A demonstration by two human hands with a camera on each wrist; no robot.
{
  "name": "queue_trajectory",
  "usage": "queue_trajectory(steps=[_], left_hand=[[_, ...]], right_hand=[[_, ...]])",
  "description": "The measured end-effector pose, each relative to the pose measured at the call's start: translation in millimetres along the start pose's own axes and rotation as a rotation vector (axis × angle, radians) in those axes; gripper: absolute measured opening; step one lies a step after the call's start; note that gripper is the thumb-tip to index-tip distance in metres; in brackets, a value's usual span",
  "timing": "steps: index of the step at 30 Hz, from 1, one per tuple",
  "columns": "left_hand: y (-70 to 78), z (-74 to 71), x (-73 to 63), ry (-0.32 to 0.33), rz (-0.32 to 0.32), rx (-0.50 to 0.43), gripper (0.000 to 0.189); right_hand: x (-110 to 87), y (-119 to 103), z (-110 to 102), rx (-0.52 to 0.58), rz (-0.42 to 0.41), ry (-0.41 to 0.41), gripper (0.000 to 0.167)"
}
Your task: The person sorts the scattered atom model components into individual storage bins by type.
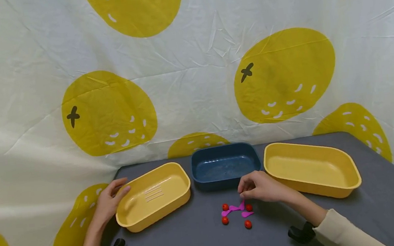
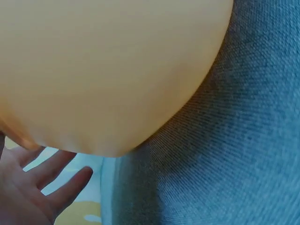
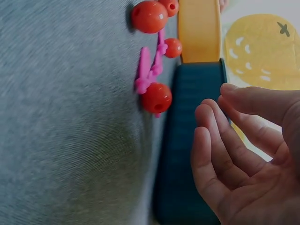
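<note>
At the outer end of the left yellow basket (image 1: 158,216), my left hand (image 1: 111,198) has its thumb at the rim and its other fingers along the outside. In the left wrist view, fingers (image 2: 70,188) reach out straight and spread past the basket's edge. My right hand (image 1: 261,187) hovers over the table before the blue basket (image 1: 225,183), fingers loosely bent, thumb tip near the index fingertip, nothing seen between them. Just below it lie several red beads (image 1: 248,224) with holes and several pink drop-shaped pieces (image 1: 247,214).
Several thin pale strips (image 1: 153,193) lie inside the left basket. Behind my right hand stands another yellow basket (image 1: 313,167). The dark grey table (image 1: 181,245) ends at a white curtain (image 1: 194,99) with yellow fruit prints.
</note>
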State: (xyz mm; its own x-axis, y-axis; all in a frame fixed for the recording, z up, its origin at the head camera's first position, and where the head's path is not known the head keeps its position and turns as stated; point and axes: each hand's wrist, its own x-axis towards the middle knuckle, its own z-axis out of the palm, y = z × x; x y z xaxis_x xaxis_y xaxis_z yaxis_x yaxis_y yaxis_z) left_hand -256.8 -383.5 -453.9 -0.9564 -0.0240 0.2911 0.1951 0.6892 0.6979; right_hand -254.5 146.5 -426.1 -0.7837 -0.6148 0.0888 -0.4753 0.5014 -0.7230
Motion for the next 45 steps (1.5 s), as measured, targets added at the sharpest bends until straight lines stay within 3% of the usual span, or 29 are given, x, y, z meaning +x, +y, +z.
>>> queue_trajectory(steps=[4,12,15,21,23,26,33,36,41,45], left_hand=[[7.9,-0.8,1.0,0.003,0.021,0.056,0.050],[48.8,4.2,0.1,0.083,0.208,0.278,0.037],[64.4,11.0,-0.9,0.098,0.256,0.291,0.035],[91.6,27.3,-5.8,0.066,0.318,0.277,0.028],[100.8,32.7,-8.8,0.041,0.339,0.247,0.026],[116.7,41.2,-13.4,-0.020,0.314,0.158,0.026],[154.0,60.8,-24.8,-0.274,0.112,-0.292,0.040],[163.6,73.6,-27.5,-0.368,0.045,-0.435,0.050],[168.2,98.8,-32.3,-0.450,-0.023,-0.552,0.055],[169.3,114.3,-40.9,-0.444,-0.028,-0.556,0.055]], right_hand=[[-0.2,6.4,0.3,-0.005,0.013,-0.010,0.010],[-0.9,18.3,2.7,-0.052,0.030,0.003,0.007],[-0.9,21.9,4.1,-0.069,0.035,0.006,0.005],[-1.2,27.2,5.3,-0.080,0.029,0.007,0.007],[-0.7,28.0,5.6,-0.082,0.029,0.009,0.006],[0.2,29.4,6.0,-0.080,0.033,0.011,0.003],[1.0,33.5,6.2,-0.080,0.032,0.011,0.004],[0.8,34.6,5.1,-0.078,0.034,0.007,0.006],[0.8,35.8,5.0,-0.072,0.045,0.006,0.008],[2.3,35.7,7.6,-0.076,0.032,0.002,0.009]])
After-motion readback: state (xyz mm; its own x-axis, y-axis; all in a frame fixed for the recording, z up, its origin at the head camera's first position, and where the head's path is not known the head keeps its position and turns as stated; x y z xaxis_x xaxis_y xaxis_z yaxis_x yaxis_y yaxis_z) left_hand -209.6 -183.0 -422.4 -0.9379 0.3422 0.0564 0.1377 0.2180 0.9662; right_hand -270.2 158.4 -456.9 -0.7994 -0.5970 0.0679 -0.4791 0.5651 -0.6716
